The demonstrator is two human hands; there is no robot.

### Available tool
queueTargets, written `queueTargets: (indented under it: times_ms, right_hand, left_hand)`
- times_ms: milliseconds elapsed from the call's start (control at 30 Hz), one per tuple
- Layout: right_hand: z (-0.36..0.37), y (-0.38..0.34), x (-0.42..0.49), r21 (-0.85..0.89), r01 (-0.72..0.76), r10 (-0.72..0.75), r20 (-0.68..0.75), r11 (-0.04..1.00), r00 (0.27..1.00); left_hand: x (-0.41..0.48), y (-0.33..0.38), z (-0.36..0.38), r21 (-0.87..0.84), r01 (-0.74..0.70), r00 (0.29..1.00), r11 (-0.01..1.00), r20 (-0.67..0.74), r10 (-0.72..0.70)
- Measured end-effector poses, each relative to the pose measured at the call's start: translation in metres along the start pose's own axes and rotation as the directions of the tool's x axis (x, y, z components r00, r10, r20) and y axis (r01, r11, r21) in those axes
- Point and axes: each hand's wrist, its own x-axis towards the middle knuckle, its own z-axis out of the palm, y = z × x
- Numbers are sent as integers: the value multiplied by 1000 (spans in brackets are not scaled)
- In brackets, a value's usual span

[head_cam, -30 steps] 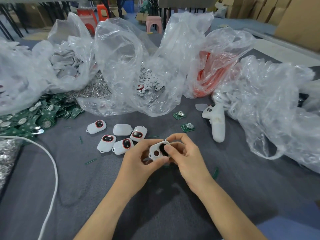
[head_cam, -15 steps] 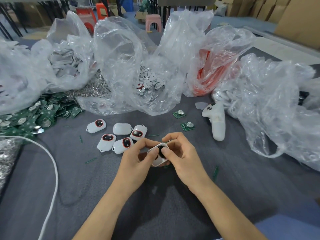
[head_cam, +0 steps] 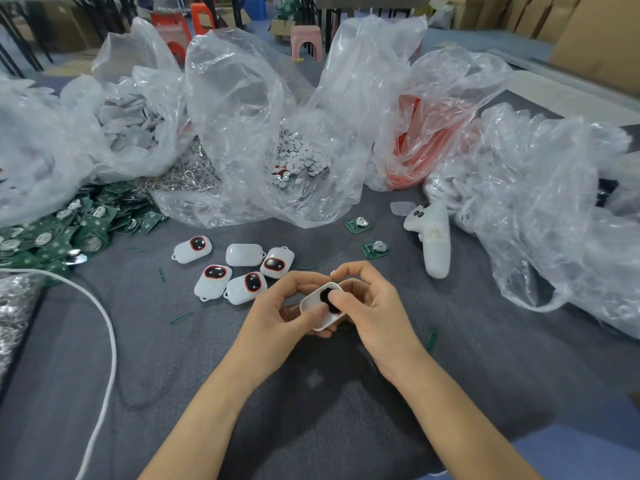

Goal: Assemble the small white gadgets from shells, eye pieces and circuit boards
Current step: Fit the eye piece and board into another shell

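Both hands hold one white shell [head_cam: 317,304] over the grey cloth. My left hand [head_cam: 282,306] grips its left side, thumb on top. My right hand [head_cam: 372,306] pinches it from the right, thumb pressing a black eye piece [head_cam: 327,296] in the shell's opening. Several finished white gadgets [head_cam: 242,268] with red-rimmed black eyes lie just behind my left hand. Two loose green circuit boards [head_cam: 375,249] lie behind my right hand. A heap of green boards [head_cam: 69,230] sits at the far left.
Clear plastic bags ring the work area: round white discs [head_cam: 298,157] in the middle one, red parts [head_cam: 422,147] to its right, white shells [head_cam: 128,123] at left. A white handle-shaped casing [head_cam: 434,240] lies at right. A white cable [head_cam: 104,327] curves along the left.
The shell has been turned in my hands, from face-up to tilted edge-on, and my right thumb has moved onto the black eye piece.
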Motion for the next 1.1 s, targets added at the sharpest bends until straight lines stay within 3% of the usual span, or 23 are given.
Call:
queueTargets:
  times_ms: [567, 733, 1100]
  right_hand:
    - [-2, 4, 1, -114, 21, -20, 9, 993, 1000]
    - [0, 4, 0, -209, 72, -66, 33, 975, 997]
    - [1, 6, -1, -318, 87, -90, 3, 944, 996]
  left_hand:
    - [-1, 1, 4, 117, -66, 998, 991, 2, 67]
    - [0, 0, 3, 276, -105, 992, 955, -33, 119]
    - [-1, -1, 7, 239, -78, 991, 968, -84, 100]
